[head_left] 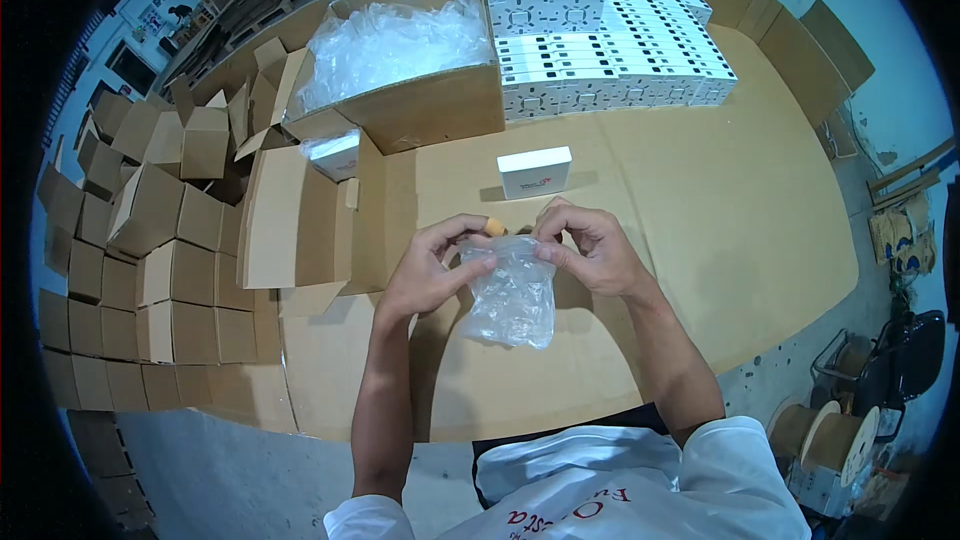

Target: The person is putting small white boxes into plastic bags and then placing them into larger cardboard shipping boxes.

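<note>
A clear plastic bag [512, 302] hangs between my two hands, its upper edge pinched on both sides. My left hand [440, 265] closes thumb and fingers on the bag's left top corner; an orange covering wraps one fingertip. My right hand [592, 248] grips the right top corner. The bag looks crinkled, with nothing I can make out inside. Just beyond my hands a small white box [535, 173] stands upright on the cardboard-covered table [740, 240].
Far left of centre, a large carton [440, 105] holds crumpled clear bags. An open carton [300, 225] nearer me contains a bagged white box [336, 154]. Several brown cartons [190, 275] are stacked at left. Rows of white boxes [610, 50] stand at the back.
</note>
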A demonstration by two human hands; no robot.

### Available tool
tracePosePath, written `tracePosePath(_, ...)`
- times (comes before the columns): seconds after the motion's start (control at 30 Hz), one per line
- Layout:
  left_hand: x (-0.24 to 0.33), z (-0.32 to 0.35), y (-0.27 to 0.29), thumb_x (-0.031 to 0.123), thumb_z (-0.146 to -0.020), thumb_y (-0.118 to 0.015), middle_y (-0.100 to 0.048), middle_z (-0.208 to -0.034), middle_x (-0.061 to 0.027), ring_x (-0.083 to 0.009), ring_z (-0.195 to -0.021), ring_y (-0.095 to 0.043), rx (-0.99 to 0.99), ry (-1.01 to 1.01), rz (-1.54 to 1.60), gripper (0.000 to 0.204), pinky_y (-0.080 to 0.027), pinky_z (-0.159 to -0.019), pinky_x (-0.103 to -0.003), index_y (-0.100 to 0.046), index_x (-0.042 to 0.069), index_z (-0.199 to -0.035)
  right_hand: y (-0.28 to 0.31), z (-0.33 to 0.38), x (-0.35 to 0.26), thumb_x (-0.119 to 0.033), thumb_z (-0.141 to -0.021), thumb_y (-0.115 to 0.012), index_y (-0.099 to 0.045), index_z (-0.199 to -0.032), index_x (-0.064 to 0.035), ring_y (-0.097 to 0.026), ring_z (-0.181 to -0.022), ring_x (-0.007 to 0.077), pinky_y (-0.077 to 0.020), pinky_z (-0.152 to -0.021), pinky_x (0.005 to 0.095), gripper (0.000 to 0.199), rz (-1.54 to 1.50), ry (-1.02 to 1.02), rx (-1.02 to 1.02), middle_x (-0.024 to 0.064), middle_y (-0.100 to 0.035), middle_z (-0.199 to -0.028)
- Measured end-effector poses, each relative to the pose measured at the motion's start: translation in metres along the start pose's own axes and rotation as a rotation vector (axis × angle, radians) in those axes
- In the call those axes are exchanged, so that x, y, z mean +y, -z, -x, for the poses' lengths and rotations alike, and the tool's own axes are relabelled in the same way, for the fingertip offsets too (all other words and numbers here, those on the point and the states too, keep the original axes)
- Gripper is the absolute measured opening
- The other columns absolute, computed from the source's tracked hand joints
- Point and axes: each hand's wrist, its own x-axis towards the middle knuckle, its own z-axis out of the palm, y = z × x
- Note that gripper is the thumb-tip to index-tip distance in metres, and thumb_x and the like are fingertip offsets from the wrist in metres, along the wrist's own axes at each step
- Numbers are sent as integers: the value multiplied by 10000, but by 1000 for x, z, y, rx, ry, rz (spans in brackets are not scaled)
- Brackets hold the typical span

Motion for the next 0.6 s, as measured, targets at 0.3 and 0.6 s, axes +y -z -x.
tracePosePath(0.3,-8,-3,1,26,-923,-635,-708,-888,-71,-56,-759,-632,133,-185,217,196,-500,-668,-203,-651,-25,-1112,0,-1,3,-145,-888,-720,-651,-864,-29,-491,-676,63,-393,-607,251,137,54,-84,-58,-27,-565,-701)
tracePosePath(0.6,0,-9,-19,26,-923,-659,-692,-755,-41,-29,-604,-572,185,-40,54,220,-441,-539,-189,-641,-10,-1139,5,2,14,-171,-891,-723,-667,-857,-30,-488,-661,46,-396,-592,235,156,-63,-211,-16,-36,-582,-697)
